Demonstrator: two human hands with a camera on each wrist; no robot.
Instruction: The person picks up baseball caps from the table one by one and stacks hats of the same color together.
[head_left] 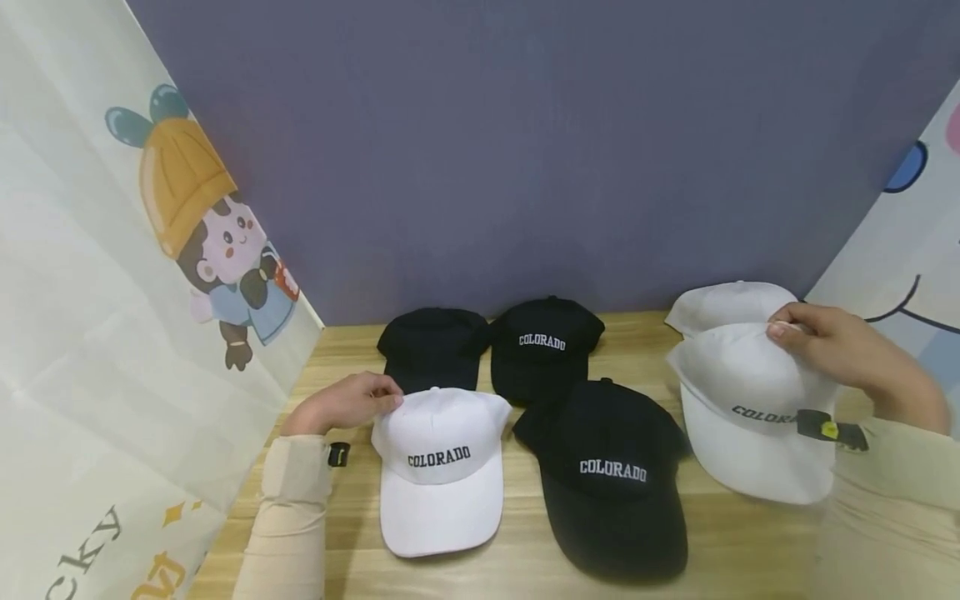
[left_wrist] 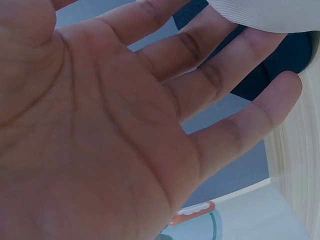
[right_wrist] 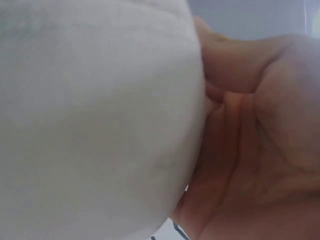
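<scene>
Left hand (head_left: 348,404) was at the upper left edge of the crown of the left white cap (head_left: 442,508); the left wrist view showed its fingers nearly straight and spread, some tips hidden behind white cloth, so whether thumb and finger pinched the cap could not be told. That cap lay at the front left of the wooden table (head_left: 352,525), COLORADO in dark letters, brim toward the wearer. Right hand (head_left: 840,350) pinched the right white cap (head_left: 750,450) by the top of its crown, thumb on the near side; lettering was partly covered by a wrist strap (head_left: 832,429). This cap was slightly blurred and overlapped the rear white cap (head_left: 735,304) in view; contact with the table could not be judged. Between the two lettered white caps lay the front black cap (head_left: 615,525), COLORADO in white, brim also toward the wearer. Behind were the rear left black cap (head_left: 435,350), partly hidden by the left white cap, and the rear middle black cap (head_left: 551,367), lettered in white, just beside it. Backdrop: grey-purple wall (head_left: 525,150), with a cartoon figure (head_left: 240,233) on the pale left-hand panel (head_left: 75,275).
</scene>
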